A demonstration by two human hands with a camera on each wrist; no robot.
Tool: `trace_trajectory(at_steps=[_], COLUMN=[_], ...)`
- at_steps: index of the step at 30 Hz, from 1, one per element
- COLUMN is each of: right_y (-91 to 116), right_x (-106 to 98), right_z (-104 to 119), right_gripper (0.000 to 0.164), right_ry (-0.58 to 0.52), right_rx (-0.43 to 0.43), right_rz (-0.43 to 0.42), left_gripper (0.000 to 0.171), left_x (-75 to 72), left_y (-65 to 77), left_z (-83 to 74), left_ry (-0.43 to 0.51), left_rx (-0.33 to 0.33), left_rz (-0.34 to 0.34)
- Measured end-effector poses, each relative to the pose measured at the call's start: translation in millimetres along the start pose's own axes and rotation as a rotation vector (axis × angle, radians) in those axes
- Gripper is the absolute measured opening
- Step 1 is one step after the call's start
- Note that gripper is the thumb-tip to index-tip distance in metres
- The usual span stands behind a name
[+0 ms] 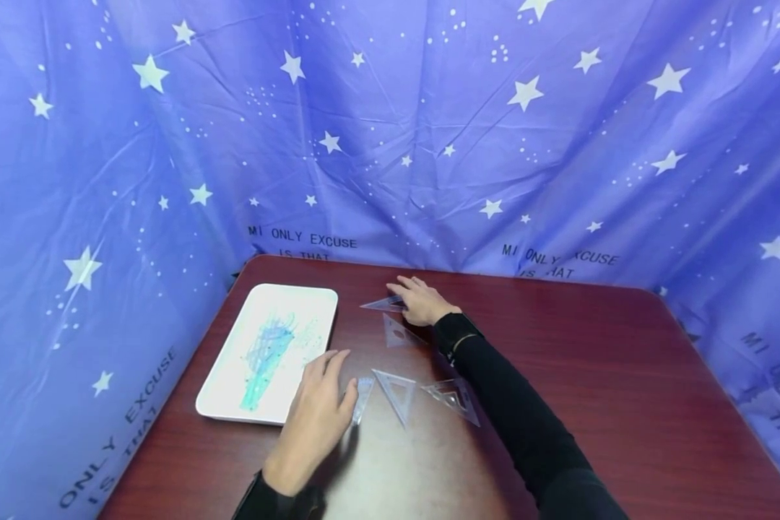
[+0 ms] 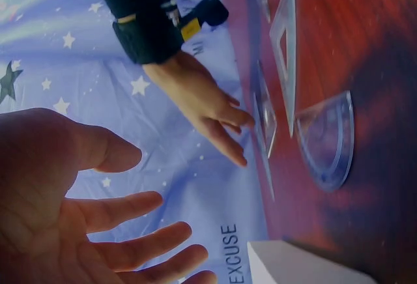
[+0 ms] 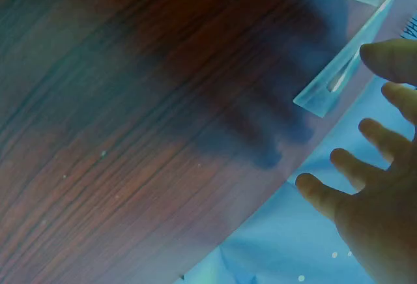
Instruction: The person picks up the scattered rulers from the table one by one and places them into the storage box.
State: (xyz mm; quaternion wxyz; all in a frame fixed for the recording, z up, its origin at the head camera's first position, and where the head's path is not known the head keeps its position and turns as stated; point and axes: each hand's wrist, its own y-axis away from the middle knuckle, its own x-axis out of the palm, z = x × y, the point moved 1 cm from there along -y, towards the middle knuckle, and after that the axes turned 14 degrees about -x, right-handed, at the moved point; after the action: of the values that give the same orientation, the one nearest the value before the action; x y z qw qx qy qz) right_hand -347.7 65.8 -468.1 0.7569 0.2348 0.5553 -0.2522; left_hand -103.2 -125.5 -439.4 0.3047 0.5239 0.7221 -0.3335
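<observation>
My right hand [image 1: 422, 302] reaches to the far part of the table, its fingers spread loosely over a clear set square [image 1: 378, 305]. In the right wrist view the thumb overlaps that set square [image 3: 318, 99], and nothing is gripped. A second clear triangle [image 1: 391, 338] lies just nearer. My left hand [image 1: 318, 412] hovers palm inward by the white tray's right edge, fingers apart and holding nothing. Beside its thumb lies a clear protractor [image 1: 364, 397], its curved edge plain in the left wrist view. Two more set squares, one slim [image 1: 386, 393] and one wider [image 1: 469, 409], lie to its right.
The white tray [image 1: 234, 361] with blue-green smears stands at the left of the dark red wooden table [image 1: 624, 375]. A purple star-patterned curtain [image 1: 416, 108] hangs behind the table and at both sides. My right forearm crosses above the table beside the wider set square.
</observation>
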Motion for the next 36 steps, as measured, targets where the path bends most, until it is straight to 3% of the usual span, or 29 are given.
trace_trajectory(at_steps=[5, 13, 19, 23, 27, 30, 36], right_y=[1, 9, 23, 38, 58, 73, 99], right_x=[6, 4, -3, -8, -11, -12, -10], right_z=[0, -7, -10, -6, 7, 23, 66], right_gripper=[0.065, 0.060, 0.060, 0.055, 0.054, 0.054, 0.055], right_ry=[0.036, 0.160, 0.164, 0.166, 0.188, 0.200, 0.210], right_rx=[-0.002, 0.001, 0.077, 0.090, 0.048, 0.020, -0.034], right_rz=[0.053, -0.029, -0.068, -0.147, -0.277, -0.364, -0.479], left_gripper=[0.047, 0.047, 0.046, 0.046, 0.047, 0.047, 0.045], left_x=[6.4, 10.1, 14.2, 18.3, 22.4, 25.3, 33.6], left_y=[3.3, 4.0, 3.2, 2.1, 0.6, -1.5, -8.9], left_z=[-3.4, -6.1, -8.1, -8.0, -6.2, -5.7, -8.5], left_ry=[0.012, 0.038, 0.089, 0.143, 0.187, 0.230, 0.414], left_rx=[0.010, -0.004, -0.036, -0.068, -0.077, -0.078, -0.123], left_rz=[-0.006, 0.016, 0.065, 0.109, 0.132, 0.127, 0.135])
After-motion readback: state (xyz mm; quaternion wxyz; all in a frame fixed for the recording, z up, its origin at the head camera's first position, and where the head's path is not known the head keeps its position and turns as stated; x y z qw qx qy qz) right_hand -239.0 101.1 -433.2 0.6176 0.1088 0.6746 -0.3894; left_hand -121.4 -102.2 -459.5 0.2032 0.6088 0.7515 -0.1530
